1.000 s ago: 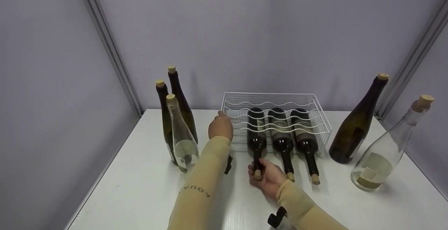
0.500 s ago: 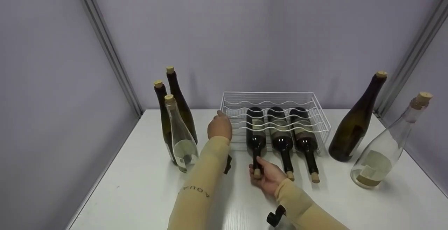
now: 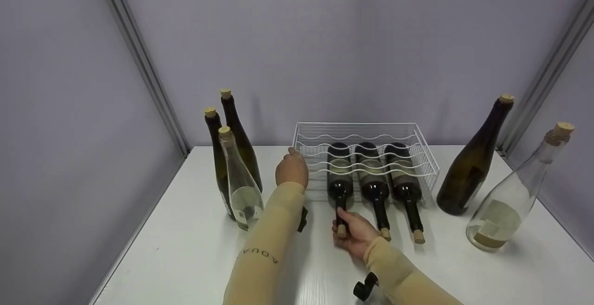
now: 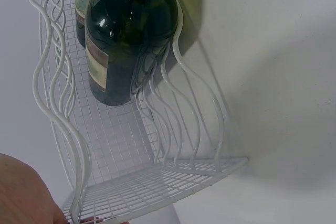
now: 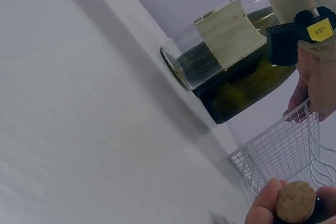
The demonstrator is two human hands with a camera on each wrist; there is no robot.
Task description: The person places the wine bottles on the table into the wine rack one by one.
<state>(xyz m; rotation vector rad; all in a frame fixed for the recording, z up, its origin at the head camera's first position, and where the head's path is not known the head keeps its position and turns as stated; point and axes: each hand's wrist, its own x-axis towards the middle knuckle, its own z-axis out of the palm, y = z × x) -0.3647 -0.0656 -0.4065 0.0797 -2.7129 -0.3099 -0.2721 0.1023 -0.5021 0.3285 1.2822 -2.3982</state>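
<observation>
A white wire wine rack (image 3: pixel 357 123) stands at the back of the table with three dark corked wine bottles lying in it, necks toward me. My left hand (image 3: pixel 292 169) grips the rack's left end, and the left wrist view shows its fingers at the end mesh (image 4: pixel 142 192). My right hand (image 3: pixel 358 236) holds the neck of the leftmost wine bottle (image 3: pixel 340 187), thumb on top, fingers beneath. That bottle's cork (image 5: pixel 296 202) sticks out between the fingers in the right wrist view. Its label faces up, like those of the middle bottle (image 3: pixel 372 188) and right bottle (image 3: pixel 406 189).
Left of the rack stand a clear bottle (image 3: pixel 245 198) and two dark bottles (image 3: pixel 218 156), (image 3: pixel 243 145), all corked. A brown bottle (image 3: pixel 469 171) and another clear bottle (image 3: pixel 503 214) stand at the right. Grey panels (image 3: pixel 297 54) enclose the white table (image 3: pixel 185 249).
The leftmost bottle has turned about its length in the rack: its label has come round from the right side to the top. The right thumb has shifted left across the neck. The left hand stays put.
</observation>
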